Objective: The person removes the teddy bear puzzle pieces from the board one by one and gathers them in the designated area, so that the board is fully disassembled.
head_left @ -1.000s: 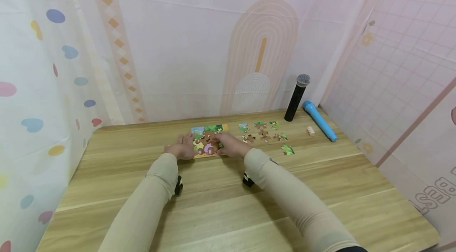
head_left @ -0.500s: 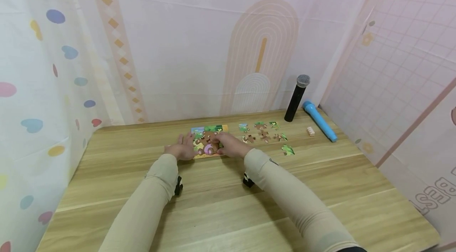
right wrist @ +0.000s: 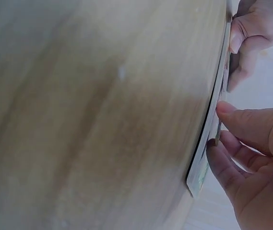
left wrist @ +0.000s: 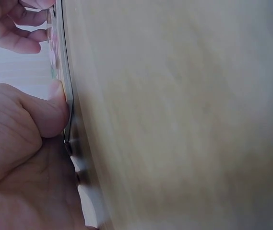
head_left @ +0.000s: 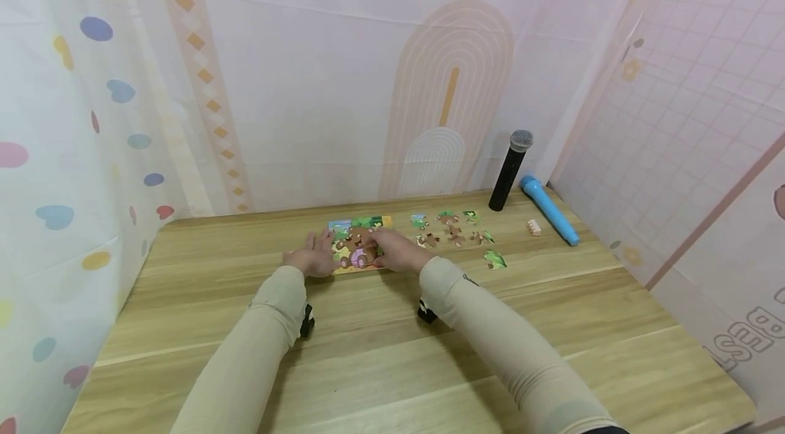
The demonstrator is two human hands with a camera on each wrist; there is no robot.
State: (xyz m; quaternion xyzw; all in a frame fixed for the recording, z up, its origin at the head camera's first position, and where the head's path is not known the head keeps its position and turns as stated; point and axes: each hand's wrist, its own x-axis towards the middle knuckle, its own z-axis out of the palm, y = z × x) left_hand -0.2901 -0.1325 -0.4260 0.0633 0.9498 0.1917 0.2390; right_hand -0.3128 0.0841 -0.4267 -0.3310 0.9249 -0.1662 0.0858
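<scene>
A puzzle board (head_left: 366, 222) with a brown bear picture lies flat on the table between both hands. At its left edge, my left hand (head_left: 313, 259) rests with fingers spread, and in the left wrist view its thumb (left wrist: 54, 112) presses the board's rim (left wrist: 67, 62). My right hand (head_left: 400, 251) reaches over the board's right side. In the right wrist view its thumb and fingers pinch a thin puzzle piece (right wrist: 218, 135) at the board's surface; the piece's picture is hidden. Several loose puzzle pieces (head_left: 454, 236) lie to the right of the board.
A black microphone (head_left: 508, 172) stands upright at the back right. Next to it lies a blue toy microphone (head_left: 552, 212), with a small pale block (head_left: 534, 227) close by. Patterned curtains (head_left: 306, 80) border the wooden table (head_left: 368, 352).
</scene>
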